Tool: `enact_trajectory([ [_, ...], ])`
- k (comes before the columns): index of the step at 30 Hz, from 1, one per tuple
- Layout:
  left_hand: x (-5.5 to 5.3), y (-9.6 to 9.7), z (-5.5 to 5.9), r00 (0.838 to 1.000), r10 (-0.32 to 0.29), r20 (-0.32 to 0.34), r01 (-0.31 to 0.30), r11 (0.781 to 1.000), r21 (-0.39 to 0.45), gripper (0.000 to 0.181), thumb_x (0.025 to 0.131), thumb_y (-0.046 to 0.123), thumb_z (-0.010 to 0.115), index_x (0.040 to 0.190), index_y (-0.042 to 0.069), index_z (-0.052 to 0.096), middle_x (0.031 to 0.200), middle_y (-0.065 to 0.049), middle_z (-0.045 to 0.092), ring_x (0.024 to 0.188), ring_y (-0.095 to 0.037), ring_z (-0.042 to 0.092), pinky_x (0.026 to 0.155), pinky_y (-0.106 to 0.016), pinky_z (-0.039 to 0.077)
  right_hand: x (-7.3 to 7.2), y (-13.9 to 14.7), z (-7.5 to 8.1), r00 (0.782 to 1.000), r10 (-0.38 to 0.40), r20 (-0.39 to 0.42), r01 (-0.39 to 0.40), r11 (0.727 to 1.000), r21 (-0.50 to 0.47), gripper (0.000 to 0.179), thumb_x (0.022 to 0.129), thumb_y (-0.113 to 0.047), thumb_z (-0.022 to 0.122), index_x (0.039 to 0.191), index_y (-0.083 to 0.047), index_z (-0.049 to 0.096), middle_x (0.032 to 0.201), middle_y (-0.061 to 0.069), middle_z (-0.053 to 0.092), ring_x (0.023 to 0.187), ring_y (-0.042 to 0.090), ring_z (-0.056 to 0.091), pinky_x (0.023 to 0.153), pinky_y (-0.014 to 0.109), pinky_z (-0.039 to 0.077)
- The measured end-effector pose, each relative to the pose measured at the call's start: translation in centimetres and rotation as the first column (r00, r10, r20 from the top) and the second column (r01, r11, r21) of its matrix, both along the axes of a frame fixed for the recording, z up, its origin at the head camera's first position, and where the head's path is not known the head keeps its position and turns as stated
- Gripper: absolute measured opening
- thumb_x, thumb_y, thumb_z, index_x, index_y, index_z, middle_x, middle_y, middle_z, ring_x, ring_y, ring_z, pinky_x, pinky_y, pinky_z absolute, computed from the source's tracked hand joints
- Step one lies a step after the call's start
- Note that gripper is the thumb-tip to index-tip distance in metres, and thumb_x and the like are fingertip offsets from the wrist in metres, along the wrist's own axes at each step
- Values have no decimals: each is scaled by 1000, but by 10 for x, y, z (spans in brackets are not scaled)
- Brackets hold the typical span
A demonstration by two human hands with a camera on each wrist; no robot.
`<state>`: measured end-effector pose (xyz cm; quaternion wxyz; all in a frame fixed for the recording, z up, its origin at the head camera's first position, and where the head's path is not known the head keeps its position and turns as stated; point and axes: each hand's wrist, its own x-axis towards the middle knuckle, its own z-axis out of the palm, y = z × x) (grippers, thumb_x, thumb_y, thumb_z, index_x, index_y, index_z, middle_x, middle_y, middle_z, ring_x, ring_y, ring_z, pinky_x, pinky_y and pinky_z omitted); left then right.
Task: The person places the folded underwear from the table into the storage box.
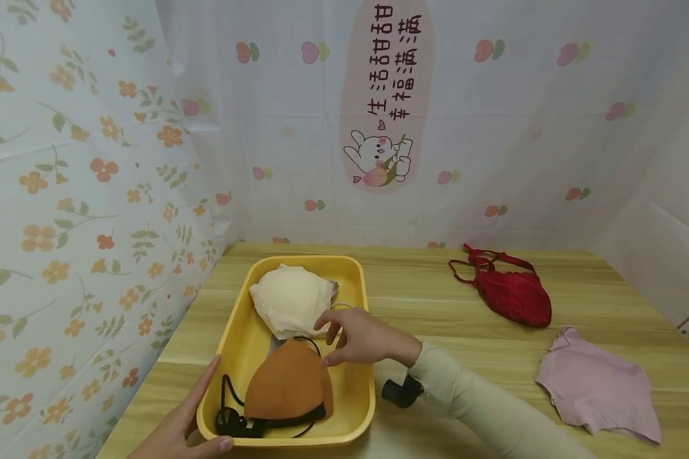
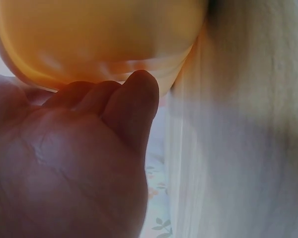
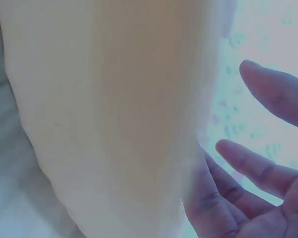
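Note:
At the near left corner of a yellow plastic basin [image 1: 370,382], my left hand [image 1: 178,426] rests with its thumb by the front rim and its fingers straight along the outer wall. My right hand [image 1: 353,335] is over the basin's right side, fingers spread and loosely bent, with nothing between them. Nearest to it is a folded brown bra [image 1: 287,382] with black trim and straps, the thumb tip overlapping its right edge in the head view. Behind lies a folded cream bra [image 1: 293,299]. A beige sleeve [image 3: 114,114] fills much of the right wrist view.
To the right on the wood-grain table [image 1: 413,293] lie a dark red bra [image 1: 513,296] with thin straps and a pale pink garment [image 1: 600,386]. A black device [image 1: 402,390] sits by the right cuff. Printed curtains [image 1: 287,159] close off the back and sides.

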<state>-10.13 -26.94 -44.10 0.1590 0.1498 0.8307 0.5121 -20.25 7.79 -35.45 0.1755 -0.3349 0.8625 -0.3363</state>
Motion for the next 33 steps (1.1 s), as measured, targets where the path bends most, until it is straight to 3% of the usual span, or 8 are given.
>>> enact_trajectory([
  [8, -4, -2, -2, 992, -56, 111, 45, 994, 101, 108, 94, 11, 65, 159, 38, -18, 166, -26, -15, 123, 24, 33, 93, -14, 47, -11, 39, 26, 995, -96, -8, 95, 988, -122, 46, 88, -20, 78, 129, -10, 61, 105, 12, 70, 88, 15, 71, 79, 27, 58],
  [15, -6, -5, -4, 986, -82, 145, 64, 990, 125, 108, 94, 12, 64, 158, 39, -19, 165, -26, -17, 123, 25, 31, 94, -12, 45, -34, 93, 37, 968, -232, 92, 248, 937, -245, 44, 93, -16, 72, 132, -3, 57, 106, 16, 67, 88, 21, 71, 79, 34, 61],
  [20, -7, -6, -3, 984, -106, 140, 89, 989, 121, 108, 95, 13, 63, 158, 37, -21, 164, -29, -19, 122, 26, 30, 93, -12, 45, -47, 135, 40, 926, -368, 82, 376, 896, -237, 43, 95, -18, 70, 133, -3, 57, 109, 18, 66, 94, 27, 72, 77, 34, 61],
  [26, -9, -9, -8, 984, -136, 112, 120, 983, 140, 108, 95, 12, 62, 158, 36, -22, 163, -31, -20, 124, 24, 30, 94, -13, 45, -61, 190, 34, 867, -495, 51, 492, 838, -234, 46, 98, -26, 66, 136, -4, 55, 111, 16, 66, 89, 10, 69, 76, 29, 59],
  [30, -8, -7, -9, 987, -129, 98, 114, 982, 148, 108, 94, 12, 62, 158, 36, -21, 163, -30, -19, 125, 24, 30, 95, -14, 44, -73, 227, 23, 821, -562, 99, 568, 788, -240, 50, 100, -30, 63, 139, 0, 49, 106, -3, 67, 88, 3, 66, 79, 28, 59],
  [33, -7, -5, -6, 989, -112, 95, 98, 986, 136, 108, 93, 12, 63, 159, 37, -19, 164, -29, -16, 126, 23, 30, 96, -14, 44, -81, 253, 14, 793, -589, 157, 609, 749, -263, 44, 101, -31, 61, 136, -6, 51, 101, -19, 65, 88, 1, 67, 81, 28, 59],
])
